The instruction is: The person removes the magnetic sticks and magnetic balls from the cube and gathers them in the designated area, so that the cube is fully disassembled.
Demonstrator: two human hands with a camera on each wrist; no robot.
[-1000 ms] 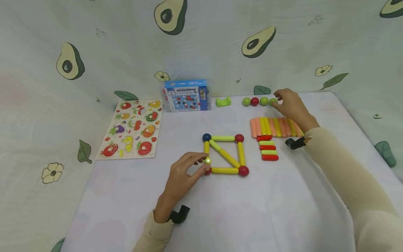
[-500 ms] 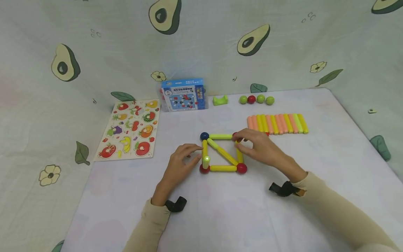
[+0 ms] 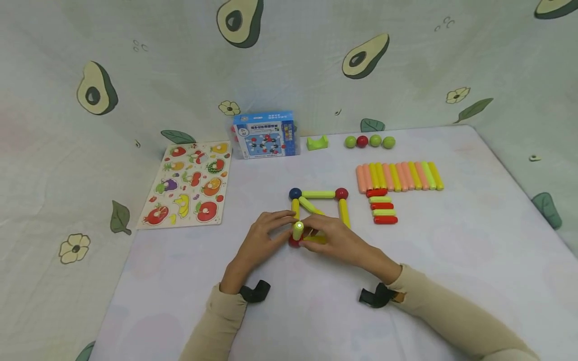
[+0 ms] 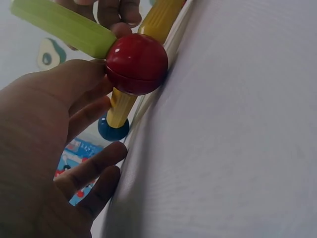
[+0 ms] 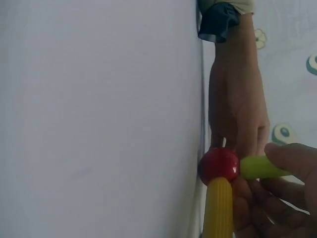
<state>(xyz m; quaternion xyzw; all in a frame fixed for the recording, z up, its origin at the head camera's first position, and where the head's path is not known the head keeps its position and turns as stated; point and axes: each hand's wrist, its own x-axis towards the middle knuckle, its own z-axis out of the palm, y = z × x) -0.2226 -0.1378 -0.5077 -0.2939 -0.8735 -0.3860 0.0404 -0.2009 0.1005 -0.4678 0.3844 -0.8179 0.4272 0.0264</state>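
In the head view my left hand (image 3: 262,235) and right hand (image 3: 338,240) meet at the near-left corner of a flat square of sticks and balls. There a light green stick (image 3: 298,230) stands upright on a red ball (image 4: 137,63). My right thumb (image 5: 297,161) and fingers pinch this stick. My left thumb and index finger hold the red ball from the left, while its other fingers spread toward the yellow stick (image 4: 121,109) and blue ball (image 4: 114,128). Part of the square, including its near-right ball, lies hidden under my right hand.
Orange, yellow and green sticks (image 3: 402,176) lie in a row at right, with short red and green sticks (image 3: 383,206) below. Several balls (image 3: 362,142), a green cradle-shaped piece (image 3: 317,143), a blue box (image 3: 266,136) and a fruit puzzle board (image 3: 187,185) sit toward the back.
My right hand has come from the balls at the back right, across the square, to the upright green stick. My left hand let go of that stick, then closed in again at the corner.
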